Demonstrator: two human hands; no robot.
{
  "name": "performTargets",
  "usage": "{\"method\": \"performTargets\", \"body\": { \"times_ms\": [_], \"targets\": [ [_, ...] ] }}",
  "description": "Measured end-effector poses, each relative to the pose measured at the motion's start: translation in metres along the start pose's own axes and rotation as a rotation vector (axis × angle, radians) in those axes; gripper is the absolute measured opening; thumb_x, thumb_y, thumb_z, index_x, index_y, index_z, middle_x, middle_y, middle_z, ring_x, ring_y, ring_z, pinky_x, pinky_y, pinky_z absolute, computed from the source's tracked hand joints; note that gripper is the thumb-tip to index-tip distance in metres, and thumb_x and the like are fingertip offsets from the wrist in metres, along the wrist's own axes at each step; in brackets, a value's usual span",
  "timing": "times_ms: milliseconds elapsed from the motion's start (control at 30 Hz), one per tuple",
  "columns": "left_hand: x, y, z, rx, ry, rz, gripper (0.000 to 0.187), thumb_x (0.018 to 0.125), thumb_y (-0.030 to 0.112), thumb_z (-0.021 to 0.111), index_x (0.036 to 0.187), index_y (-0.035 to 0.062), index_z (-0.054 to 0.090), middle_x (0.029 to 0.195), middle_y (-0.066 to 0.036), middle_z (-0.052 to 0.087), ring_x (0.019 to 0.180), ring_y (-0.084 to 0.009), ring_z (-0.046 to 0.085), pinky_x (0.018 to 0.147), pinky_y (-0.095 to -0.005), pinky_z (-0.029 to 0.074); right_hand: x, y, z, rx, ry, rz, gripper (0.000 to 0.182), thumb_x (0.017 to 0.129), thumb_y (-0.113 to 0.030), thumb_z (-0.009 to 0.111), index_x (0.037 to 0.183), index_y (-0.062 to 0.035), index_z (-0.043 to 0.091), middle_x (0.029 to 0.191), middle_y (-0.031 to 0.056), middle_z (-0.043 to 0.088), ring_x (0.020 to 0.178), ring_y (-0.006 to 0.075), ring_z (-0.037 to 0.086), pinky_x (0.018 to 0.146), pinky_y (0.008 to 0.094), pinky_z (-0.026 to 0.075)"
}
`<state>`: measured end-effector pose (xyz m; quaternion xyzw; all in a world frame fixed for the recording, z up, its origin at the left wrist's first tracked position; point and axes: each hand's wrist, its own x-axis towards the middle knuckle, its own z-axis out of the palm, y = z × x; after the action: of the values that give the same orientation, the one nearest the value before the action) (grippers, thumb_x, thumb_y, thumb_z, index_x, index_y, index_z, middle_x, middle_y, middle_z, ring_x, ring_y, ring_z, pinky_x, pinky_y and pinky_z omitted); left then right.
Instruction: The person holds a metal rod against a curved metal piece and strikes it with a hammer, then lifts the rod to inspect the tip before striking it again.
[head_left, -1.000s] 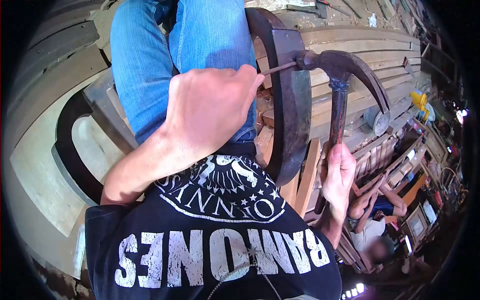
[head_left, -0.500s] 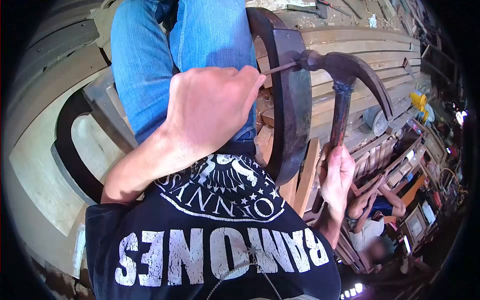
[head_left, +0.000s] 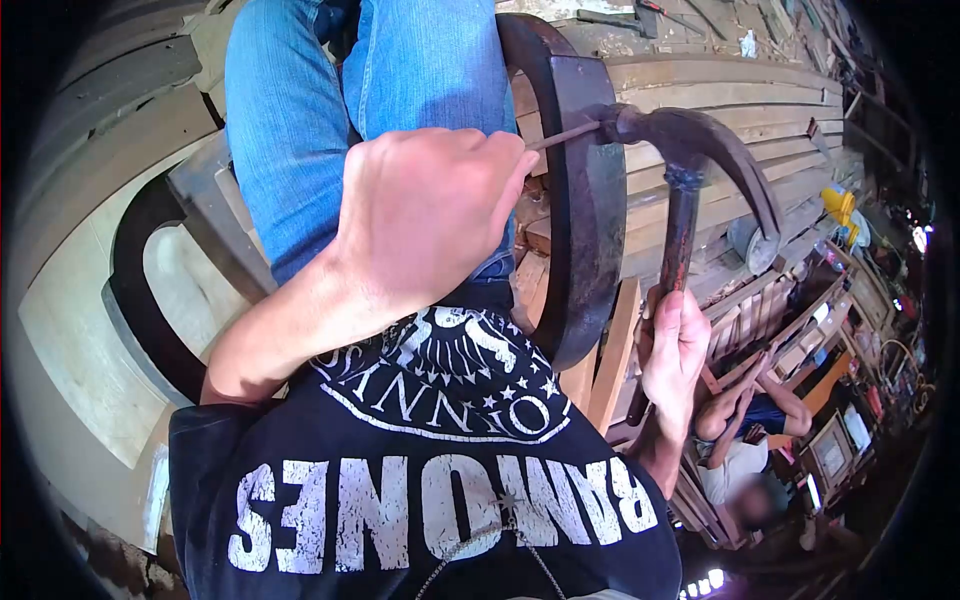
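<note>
My left hand (head_left: 435,215) is closed in a pinch around a thin brown rod (head_left: 567,135), back of the hand toward me. The rod points right, and its far end meets or nearly meets the face of a claw hammer (head_left: 682,190). My right hand (head_left: 675,345) grips the hammer's worn handle low down, the head up and the claw curving right. Beneath the rod and hammer face stands a dark curved wooden piece (head_left: 590,220), against the right side of my legs in blue jeans (head_left: 420,70). The rod's near end is hidden inside my left fist.
Wooden boards (head_left: 730,115) lie stacked beyond the dark piece. A second dark curved piece (head_left: 135,260) is at left over pale panels. At right are a metal can (head_left: 750,240), a yellow tool (head_left: 840,208) and a seated person (head_left: 745,450) among wood parts.
The hammer head and the rod have shifted very slightly to the right, along with my left hand. Both grips stay the same.
</note>
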<state>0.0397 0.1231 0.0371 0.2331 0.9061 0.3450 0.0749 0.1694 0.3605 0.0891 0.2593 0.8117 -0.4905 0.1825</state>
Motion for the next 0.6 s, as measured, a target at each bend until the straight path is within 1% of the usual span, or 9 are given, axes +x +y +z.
{"method": "performTargets", "body": {
  "times_ms": [67, 133, 300, 567, 600],
  "targets": [
    [0.0003, -0.0008, 0.0028, -0.010, 0.050, 0.031, 0.008, 0.082, 0.012, 0.071, 0.080, 0.0049, 0.068, 0.060, -0.008, 0.060, 0.050, -0.0247, 0.058, 0.045, -0.0339, 0.044, 0.0010, 0.0000, 0.0004, -0.023, 0.003, -0.041, 0.036, 0.103, -0.032, 0.044, 0.082, -0.0042, 0.053, 0.054, -0.0058, 0.041, 0.047, 0.0026, 0.039, 0.044, 0.0223, 0.030],
    [0.0012, 0.0002, 0.0017, -0.002, 0.044, 0.028, 0.008, 0.082, 0.012, 0.071, 0.080, 0.0050, 0.068, 0.060, -0.008, 0.059, 0.050, -0.0246, 0.058, 0.045, -0.0341, 0.043, 0.0012, -0.0057, 0.0036, 0.010, -0.009, -0.047, 0.039, 0.103, -0.038, 0.043, 0.077, -0.0093, 0.045, 0.057, -0.0078, 0.037, 0.044, 0.0007, 0.033, 0.039, 0.0194, 0.025],
    [0.0012, -0.0011, 0.0008, 0.006, 0.054, 0.050, 0.008, 0.081, 0.013, 0.072, 0.080, 0.0056, 0.068, 0.058, -0.008, 0.057, 0.050, -0.0240, 0.056, 0.044, -0.0344, 0.042, 0.0021, -0.0058, 0.0024, -0.005, -0.008, -0.046, 0.039, 0.102, -0.039, 0.043, 0.077, -0.0090, 0.046, 0.057, -0.0083, 0.037, 0.044, 0.0004, 0.033, 0.039, 0.0195, 0.025],
    [0.0009, -0.0013, 0.0011, -0.006, 0.086, 0.079, 0.008, 0.080, 0.013, 0.073, 0.079, 0.0073, 0.068, 0.054, -0.006, 0.048, 0.046, -0.0223, 0.049, 0.043, -0.0343, 0.038, 0.0004, -0.0028, 0.0003, 0.016, -0.008, -0.072, 0.039, 0.102, -0.040, 0.045, 0.080, -0.0082, 0.050, 0.056, -0.0090, 0.037, 0.043, 0.0002, 0.032, 0.040, 0.0188, 0.022],
    [0.0004, -0.0014, 0.0013, -0.006, 0.084, 0.076, 0.008, 0.080, 0.013, 0.073, 0.079, 0.0073, 0.068, 0.054, -0.006, 0.048, 0.046, -0.0223, 0.049, 0.043, -0.0343, 0.038, -0.0001, -0.0056, -0.0008, 0.025, -0.014, -0.033, 0.037, 0.102, -0.034, 0.045, 0.080, -0.0061, 0.051, 0.055, -0.0072, 0.040, 0.045, 0.0017, 0.036, 0.042, 0.0210, 0.027]
  ]
}}
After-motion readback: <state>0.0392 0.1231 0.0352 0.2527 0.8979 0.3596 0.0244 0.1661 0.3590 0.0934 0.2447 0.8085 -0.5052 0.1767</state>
